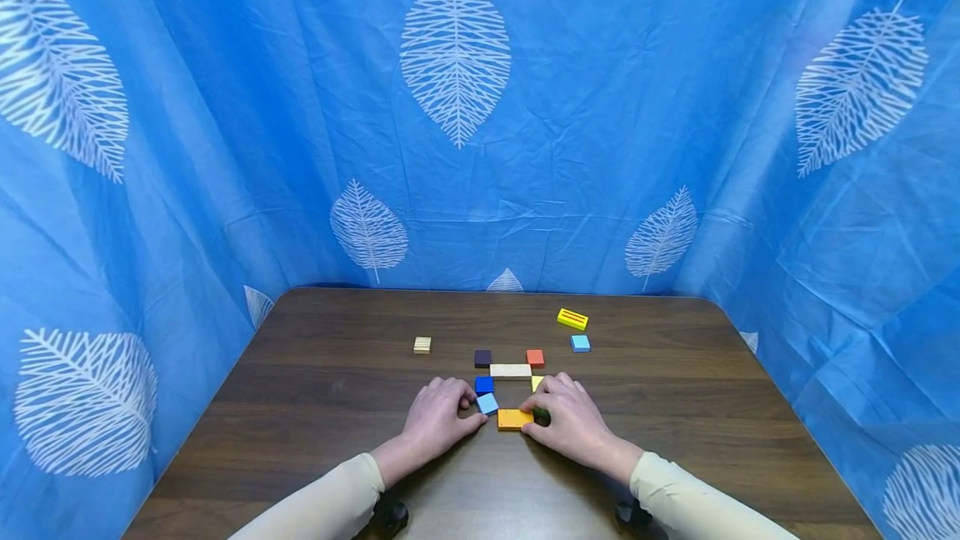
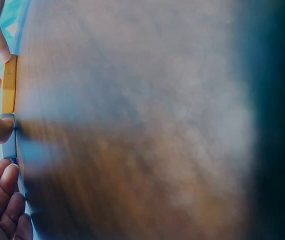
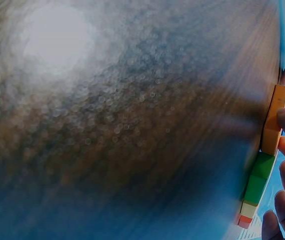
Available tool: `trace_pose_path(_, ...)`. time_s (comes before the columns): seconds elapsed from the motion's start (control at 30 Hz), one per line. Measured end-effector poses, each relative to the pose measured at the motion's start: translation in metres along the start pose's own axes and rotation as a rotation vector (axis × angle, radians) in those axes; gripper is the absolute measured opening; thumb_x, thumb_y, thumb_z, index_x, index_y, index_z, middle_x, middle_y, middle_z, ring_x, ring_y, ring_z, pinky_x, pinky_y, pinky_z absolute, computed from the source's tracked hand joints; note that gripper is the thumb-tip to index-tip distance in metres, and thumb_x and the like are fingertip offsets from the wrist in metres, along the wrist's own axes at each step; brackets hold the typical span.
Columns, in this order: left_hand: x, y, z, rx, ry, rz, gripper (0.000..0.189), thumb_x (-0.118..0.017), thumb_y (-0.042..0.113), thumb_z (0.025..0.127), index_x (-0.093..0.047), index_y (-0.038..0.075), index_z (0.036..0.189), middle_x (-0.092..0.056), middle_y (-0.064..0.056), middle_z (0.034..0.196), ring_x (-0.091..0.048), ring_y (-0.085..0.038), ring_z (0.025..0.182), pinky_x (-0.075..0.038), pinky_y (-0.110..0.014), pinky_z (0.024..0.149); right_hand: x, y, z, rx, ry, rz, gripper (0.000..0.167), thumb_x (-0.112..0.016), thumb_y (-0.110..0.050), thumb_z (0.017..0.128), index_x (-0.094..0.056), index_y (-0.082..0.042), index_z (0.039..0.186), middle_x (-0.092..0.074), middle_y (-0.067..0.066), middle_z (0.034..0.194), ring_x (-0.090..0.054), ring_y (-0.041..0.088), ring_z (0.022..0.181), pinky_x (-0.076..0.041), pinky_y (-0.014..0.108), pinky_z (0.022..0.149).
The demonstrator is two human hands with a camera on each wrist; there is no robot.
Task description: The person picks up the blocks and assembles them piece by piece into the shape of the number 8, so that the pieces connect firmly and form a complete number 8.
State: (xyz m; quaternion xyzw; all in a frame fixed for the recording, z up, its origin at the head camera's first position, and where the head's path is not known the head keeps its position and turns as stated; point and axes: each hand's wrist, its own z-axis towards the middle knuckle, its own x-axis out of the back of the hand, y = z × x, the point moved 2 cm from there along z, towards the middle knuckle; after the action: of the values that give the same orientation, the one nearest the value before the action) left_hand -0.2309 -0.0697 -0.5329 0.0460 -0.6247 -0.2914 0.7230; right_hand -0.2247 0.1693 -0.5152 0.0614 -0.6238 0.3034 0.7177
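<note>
My left hand [image 1: 440, 415] pinches a light blue block [image 1: 487, 403] between thumb and fingers; the block sits at an angle on the table. Beside it lies a longer orange block [image 1: 515, 420], its right end pinched by my right hand [image 1: 572, 419]. In the left wrist view the light blue block [image 2: 9, 137] is right at the end of the orange block [image 2: 9, 85]. A dark blue block [image 1: 484, 385] lies just behind the light blue one. Under my right hand a green block [image 3: 259, 177] shows, and a pale yellow block [image 1: 537, 383] is partly hidden by the fingers.
Behind the hands lie a long cream block [image 1: 510, 372], a black block [image 1: 483, 358] and a red block [image 1: 535, 358]. Farther off are a striped wooden block [image 1: 422, 345], another light blue block [image 1: 581, 343] and a yellow block with red lines [image 1: 573, 319]. A blue curtain [image 1: 525, 190] surrounds the table [image 1: 315, 373].
</note>
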Motion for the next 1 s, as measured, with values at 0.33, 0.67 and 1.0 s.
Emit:
trace_pose_path(0.33, 0.0009, 0.0010, 0.0003, 0.005, -0.009, 0.005, 0.031, -0.083, 0.045, 0.084, -0.070, 0.020, 0.097, -0.056, 0.013, 0.083, -0.047, -0.010, 0.080, -0.040, -0.032, 0.073, -0.0005, -0.0011, 0.0000, -0.007, -0.004, 0.006, 0.023, -0.085, -0.042, 0.081, -0.081, -0.027, 0.099, -0.052, -0.014, 0.088, -0.040, 0.009, 0.086, -0.037, 0.032, 0.075)
trace_pose_path(0.67, 0.0006, 0.0005, 0.0004, 0.000, -0.007, 0.000, 0.031, -0.082, 0.046, 0.085, -0.070, 0.020, 0.097, -0.056, 0.013, 0.083, -0.047, -0.010, 0.081, -0.040, -0.032, 0.074, -0.0015, -0.0003, -0.0004, -0.007, 0.000, -0.003, 0.023, -0.085, -0.043, 0.082, -0.081, -0.028, 0.099, -0.052, -0.015, 0.089, -0.040, 0.009, 0.087, -0.037, 0.032, 0.076)
trace_pose_path(1.0, 0.0011, 0.0007, -0.0001, -0.013, 0.003, 0.004, 0.031, -0.083, 0.044, 0.084, -0.070, 0.018, 0.096, -0.057, 0.012, 0.082, -0.048, -0.010, 0.080, -0.040, -0.032, 0.073, -0.0013, -0.0003, -0.0001, -0.015, -0.008, -0.002, 0.024, -0.085, -0.043, 0.082, -0.080, -0.028, 0.099, -0.053, -0.015, 0.089, -0.040, 0.009, 0.087, -0.038, 0.032, 0.076)
